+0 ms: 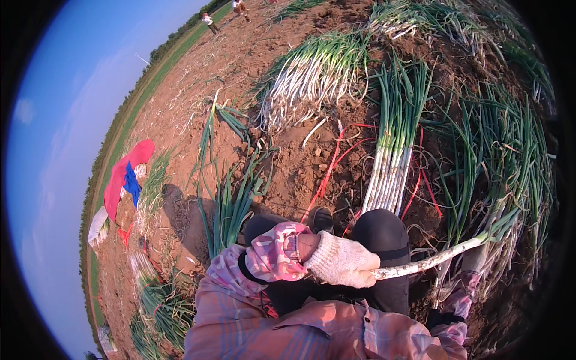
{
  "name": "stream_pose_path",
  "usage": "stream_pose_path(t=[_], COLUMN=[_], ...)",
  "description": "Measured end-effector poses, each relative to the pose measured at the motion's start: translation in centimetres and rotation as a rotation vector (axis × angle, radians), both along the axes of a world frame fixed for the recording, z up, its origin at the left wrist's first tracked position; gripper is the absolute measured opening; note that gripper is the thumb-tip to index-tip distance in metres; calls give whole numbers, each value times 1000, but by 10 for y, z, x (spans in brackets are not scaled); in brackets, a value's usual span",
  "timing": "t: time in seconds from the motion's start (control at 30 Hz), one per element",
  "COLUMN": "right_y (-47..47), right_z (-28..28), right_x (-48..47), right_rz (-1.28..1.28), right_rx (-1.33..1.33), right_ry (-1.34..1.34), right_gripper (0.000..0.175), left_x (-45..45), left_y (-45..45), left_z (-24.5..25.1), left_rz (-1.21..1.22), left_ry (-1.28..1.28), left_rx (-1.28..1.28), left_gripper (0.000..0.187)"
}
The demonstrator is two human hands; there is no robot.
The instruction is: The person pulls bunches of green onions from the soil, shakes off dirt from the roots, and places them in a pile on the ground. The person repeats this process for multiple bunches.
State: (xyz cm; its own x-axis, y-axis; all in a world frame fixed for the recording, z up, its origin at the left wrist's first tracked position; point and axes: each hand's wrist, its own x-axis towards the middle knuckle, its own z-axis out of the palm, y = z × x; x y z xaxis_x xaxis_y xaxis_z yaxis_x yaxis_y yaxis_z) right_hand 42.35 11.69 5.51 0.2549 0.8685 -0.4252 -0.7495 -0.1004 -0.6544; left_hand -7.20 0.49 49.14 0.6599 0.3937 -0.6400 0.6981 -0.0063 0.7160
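My left hand (346,262), in a pale knitted glove, grips the root end of a long green onion (427,263) above my right knee. That onion's white stalk bows rightward, its green leaves reaching the heap beside me. My right hand (475,259), also gloved, is low at the right among a heap of green onions (499,148). The stalk and leaves partly cover it, so its fingers do not show. In front of my knees lies a neat row of green onions (389,175), white ends toward me, with red straps (330,173) on the soil at both sides.
A large pile of green onions (315,74) lies ahead, and another pile (400,20) sits farther off. Loose onion leaves (234,202) lie left of my knees. Bundled onions (164,301) and a red cloth (123,173) are farther left. Two people (209,21) are distant across the field.
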Motion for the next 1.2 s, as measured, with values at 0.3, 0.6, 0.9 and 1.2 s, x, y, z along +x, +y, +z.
stream_pose_path(t=[0.3,0.6,0.9,1.2], right_y=[100,196,2,40], right_z=[271,225,-40,22], right_x=[63,64,30,83], right_rz=[1,-10,261,442], right_rx=[538,319,-739,-308], right_ry=[-5,-902,-1692,-1148], right_gripper=[54,60,72,26], left_x=[-8,168,212,209], left_y=[-11,48,57,60], left_z=[-21,-158,-220,-220], left_rz=[236,937,1216,1307], left_ry=[-197,-827,-530,-742], left_rx=[256,-635,-841,-854], left_gripper=[35,23,26,22])
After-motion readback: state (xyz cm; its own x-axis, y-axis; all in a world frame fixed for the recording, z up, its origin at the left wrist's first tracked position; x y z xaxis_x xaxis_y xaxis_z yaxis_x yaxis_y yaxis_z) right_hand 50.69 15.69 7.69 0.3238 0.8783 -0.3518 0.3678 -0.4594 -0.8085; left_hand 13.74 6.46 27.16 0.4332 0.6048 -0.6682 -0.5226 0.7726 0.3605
